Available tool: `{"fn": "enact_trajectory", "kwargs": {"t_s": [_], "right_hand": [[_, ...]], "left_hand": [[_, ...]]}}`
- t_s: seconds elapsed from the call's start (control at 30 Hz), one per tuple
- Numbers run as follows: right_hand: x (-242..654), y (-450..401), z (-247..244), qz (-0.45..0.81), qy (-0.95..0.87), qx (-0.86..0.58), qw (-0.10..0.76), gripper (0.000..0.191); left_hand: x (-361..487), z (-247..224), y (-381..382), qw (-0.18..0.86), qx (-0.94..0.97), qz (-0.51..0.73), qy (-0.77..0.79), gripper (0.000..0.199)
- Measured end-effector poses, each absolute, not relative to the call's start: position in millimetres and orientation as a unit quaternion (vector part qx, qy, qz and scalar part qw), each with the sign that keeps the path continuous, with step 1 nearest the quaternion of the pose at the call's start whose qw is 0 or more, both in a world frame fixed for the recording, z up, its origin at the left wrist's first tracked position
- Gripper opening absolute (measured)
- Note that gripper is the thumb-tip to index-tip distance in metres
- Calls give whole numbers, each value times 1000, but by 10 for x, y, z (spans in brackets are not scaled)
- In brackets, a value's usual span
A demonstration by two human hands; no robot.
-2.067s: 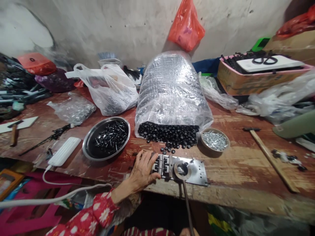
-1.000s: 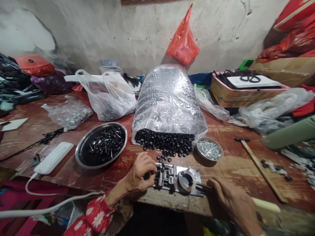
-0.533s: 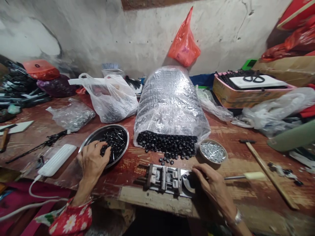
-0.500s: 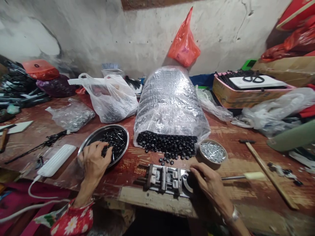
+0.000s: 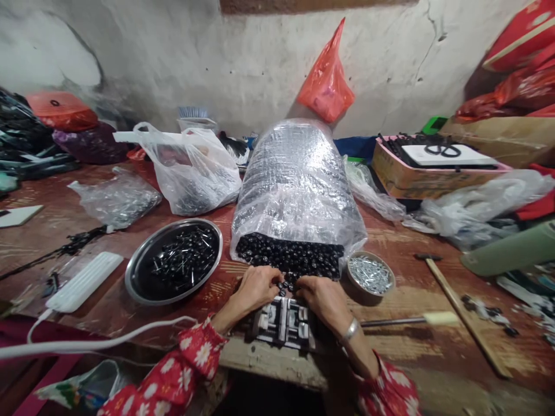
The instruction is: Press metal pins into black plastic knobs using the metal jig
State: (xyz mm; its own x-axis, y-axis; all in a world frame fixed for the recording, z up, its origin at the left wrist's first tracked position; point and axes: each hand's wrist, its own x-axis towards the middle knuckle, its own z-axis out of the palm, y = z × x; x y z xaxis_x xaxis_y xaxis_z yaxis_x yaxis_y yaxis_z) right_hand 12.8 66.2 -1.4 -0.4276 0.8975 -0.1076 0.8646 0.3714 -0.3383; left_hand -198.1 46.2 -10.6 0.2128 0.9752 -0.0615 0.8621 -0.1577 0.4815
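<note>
My two hands meet at small round black caps spilling from a big clear plastic bag (image 5: 299, 179). The curled fingers of my left hand (image 5: 255, 287) close on black caps (image 5: 284, 286) at the front of the pile. My right hand (image 5: 325, 300) is bent over the caps beside it, its fingertips drawn together; what they pinch is too small to make out. Just below both hands, a metal fixture (image 5: 284, 329) with slotted blocks sits at the table's front edge, its right end partly covered by my right hand.
To the left stands a steel bowl (image 5: 135, 283) of black-headed metal pins. A small tub (image 5: 370, 274) of silvery pins is at right. Further right lie a rod with a pale handle (image 5: 440, 318), a hammer (image 5: 463, 315) and a green cylinder (image 5: 511, 242). A white power strip (image 5: 84, 283) trails a cable.
My left hand has left the steel bowl and moved right to the caps. My right hand has shifted from the fixture's right end up and left to the pile.
</note>
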Motion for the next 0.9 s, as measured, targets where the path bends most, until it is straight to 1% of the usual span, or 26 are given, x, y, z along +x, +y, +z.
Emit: {"fn": "enact_trajectory", "kwargs": {"t_s": [0.2, 0.43, 0.5, 0.57, 0.63, 0.67, 0.73, 0.77, 0.83, 0.9], "right_hand": [[112, 770, -31, 201, -829, -521, 38, 10], [211, 640, -78, 209, -820, -523, 102, 13], [267, 554, -95, 213, -813, -518, 160, 13], [321, 441, -98, 212, -804, -497, 250, 12], [360, 299, -86, 203, -798, -467, 324, 11], [370, 220, -78, 198, -799, -454, 340, 10], [372, 57, -73, 193, -807, -436, 348, 10], [365, -22, -81, 192, -811, -431, 345, 10], [337, -161, -119, 189, -819, -428, 332, 13], [301, -265, -180, 177, -826, -432, 316, 13]], "left_hand": [[-1992, -166, 505, 219, 771, 151, 578, 21], [-1986, -134, 479, 226, 771, 206, 558, 14], [-2008, -121, 433, 229, 759, 231, 563, 12], [-2049, -108, 351, 237, 745, 263, 566, 11], [-2106, -93, 235, 238, 732, 315, 556, 16], [-2136, -83, 166, 234, 729, 345, 543, 21], [-2190, -61, 18, 218, 733, 394, 509, 26], [-2210, -52, -58, 209, 742, 404, 493, 24], [-2235, -50, -201, 198, 758, 406, 470, 19], [-2240, -77, -321, 179, 774, 401, 456, 19]]}}
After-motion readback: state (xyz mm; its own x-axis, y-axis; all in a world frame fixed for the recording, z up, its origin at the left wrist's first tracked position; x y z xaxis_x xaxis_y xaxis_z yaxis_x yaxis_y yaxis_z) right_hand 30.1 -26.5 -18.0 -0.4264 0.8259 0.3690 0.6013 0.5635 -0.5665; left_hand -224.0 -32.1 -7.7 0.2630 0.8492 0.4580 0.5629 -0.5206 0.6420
